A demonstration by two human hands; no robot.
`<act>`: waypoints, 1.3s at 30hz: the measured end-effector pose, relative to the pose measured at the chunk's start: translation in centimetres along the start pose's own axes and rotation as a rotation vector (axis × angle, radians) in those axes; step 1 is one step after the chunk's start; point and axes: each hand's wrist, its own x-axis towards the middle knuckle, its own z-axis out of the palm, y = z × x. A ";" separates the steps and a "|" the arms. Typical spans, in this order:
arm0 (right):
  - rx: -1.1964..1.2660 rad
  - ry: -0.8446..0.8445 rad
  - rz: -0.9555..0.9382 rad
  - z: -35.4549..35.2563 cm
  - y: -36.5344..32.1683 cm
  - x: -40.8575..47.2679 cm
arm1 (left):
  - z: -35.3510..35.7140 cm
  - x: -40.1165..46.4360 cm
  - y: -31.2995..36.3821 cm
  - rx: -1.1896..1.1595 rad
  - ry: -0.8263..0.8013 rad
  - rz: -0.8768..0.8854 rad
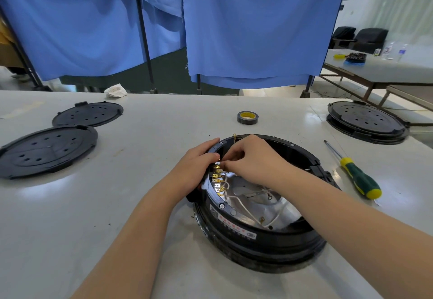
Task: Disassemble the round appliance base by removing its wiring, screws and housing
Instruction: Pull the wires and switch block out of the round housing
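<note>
A wide pale grey table carries everything, with blue cloth curtains hanging on dark poles behind its far edge. Near the middle of the table, slightly towards the person, sits the round black plastic appliance base, open side up, showing a shiny metal plate inside, thin white wires with small ring ends lying across that plate, and a row of brass spade terminals along the inner left wall. At the far right of the table rests a second round black base with a perforated lid. On the left lie two flat black perforated round covers, one nearer and one farther, edges almost touching. The left hand rests on the outer left rim of the open base, fingers curled over the edge just beside the terminals, so its grip clasps the housing. The right hand reaches inside from the right, its fingertips bunched at the top of the terminal row; they seem to pinch a terminal or wire end there, though which one I cannot tell. To the right of the base, apart from it, lies a screwdriver with a green and yellow handle, shaft pointing away. Beyond the base sits a small roll of black tape with a yellow core. A crumpled white cloth lies at the far edge.
</note>
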 end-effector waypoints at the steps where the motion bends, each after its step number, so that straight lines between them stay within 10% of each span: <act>1: -0.001 -0.004 -0.002 0.1 0.0 0.0 | 0.0 0.0 0.0 -0.005 0.001 0.000; 39: 0.074 -0.130 -0.139 -0.1 -0.4 -0.6 | 0.1 0.1 0.0 0.004 -0.005 0.018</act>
